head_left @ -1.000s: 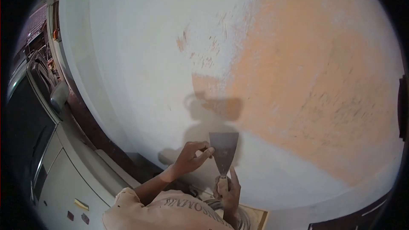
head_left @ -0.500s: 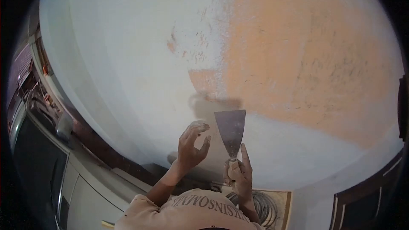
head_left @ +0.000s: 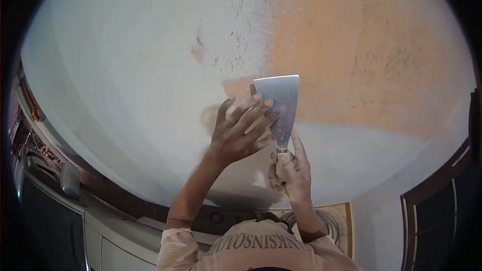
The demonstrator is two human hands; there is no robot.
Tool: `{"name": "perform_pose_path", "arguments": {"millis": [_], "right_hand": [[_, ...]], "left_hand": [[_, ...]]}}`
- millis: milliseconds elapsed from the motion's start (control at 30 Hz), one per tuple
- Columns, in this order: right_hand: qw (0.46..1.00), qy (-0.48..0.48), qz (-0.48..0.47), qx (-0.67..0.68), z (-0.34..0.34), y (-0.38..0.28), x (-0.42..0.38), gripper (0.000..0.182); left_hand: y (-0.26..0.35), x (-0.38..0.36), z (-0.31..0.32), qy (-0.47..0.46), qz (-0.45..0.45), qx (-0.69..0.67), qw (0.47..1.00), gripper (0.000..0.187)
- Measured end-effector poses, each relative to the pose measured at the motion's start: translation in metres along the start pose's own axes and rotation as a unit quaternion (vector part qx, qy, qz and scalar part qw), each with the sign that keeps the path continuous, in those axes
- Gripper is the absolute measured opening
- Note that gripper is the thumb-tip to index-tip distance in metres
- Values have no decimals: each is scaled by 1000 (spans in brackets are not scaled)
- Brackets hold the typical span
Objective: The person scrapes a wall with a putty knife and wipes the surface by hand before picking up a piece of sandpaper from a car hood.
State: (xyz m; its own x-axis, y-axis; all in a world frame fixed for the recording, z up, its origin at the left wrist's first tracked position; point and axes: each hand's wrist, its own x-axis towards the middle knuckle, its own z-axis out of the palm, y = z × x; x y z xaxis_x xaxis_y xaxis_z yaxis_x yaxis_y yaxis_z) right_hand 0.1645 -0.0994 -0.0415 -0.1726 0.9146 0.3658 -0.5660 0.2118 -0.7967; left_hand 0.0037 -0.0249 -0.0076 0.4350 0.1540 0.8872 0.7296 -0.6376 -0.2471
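Both hands on putty knife (head_left: 281, 105); handle hidden in right hand (head_left: 291, 170).

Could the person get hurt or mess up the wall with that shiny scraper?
Maybe. The left hand presses its fingers flat on the metal blade of the scraper, so a slip could nick them. The right hand grips only the short handle, so the blade might twist. Its corner could gouge the smooth white coat on the wall beside the orange patch.
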Motion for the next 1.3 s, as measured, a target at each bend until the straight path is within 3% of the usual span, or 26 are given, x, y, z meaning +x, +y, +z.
{"name": "perform_pose_path", "arguments": {"millis": [233, 533, 833, 1100, 1233, 1300], "right_hand": [[999, 15, -32, -12, 12, -6, 18, 61], [999, 7, -13, 31, 1, -7, 15, 61], [998, 31, -1, 49, -4, -4, 15, 67], [999, 32, 9, 30, -6, -6, 17, 68], [999, -7, 11, 38, -13, -4, 15, 63], [999, -25, 13, 40, -15, -3, 13, 60]], "left_hand": [[-13, 24, 4, 6, -15, -24, 1000, 54], [-6, 22, 22, -18, -62, -77, 995, 59], [1, 16, 26, 6, -72, -71, 995, 47], [-7, 22, 12, -76, -17, -100, 992, 35], [-4, 22, 3, -93, -26, -93, 991, 42], [8, 18, -5, -108, -72, -51, 990, 46]]}}
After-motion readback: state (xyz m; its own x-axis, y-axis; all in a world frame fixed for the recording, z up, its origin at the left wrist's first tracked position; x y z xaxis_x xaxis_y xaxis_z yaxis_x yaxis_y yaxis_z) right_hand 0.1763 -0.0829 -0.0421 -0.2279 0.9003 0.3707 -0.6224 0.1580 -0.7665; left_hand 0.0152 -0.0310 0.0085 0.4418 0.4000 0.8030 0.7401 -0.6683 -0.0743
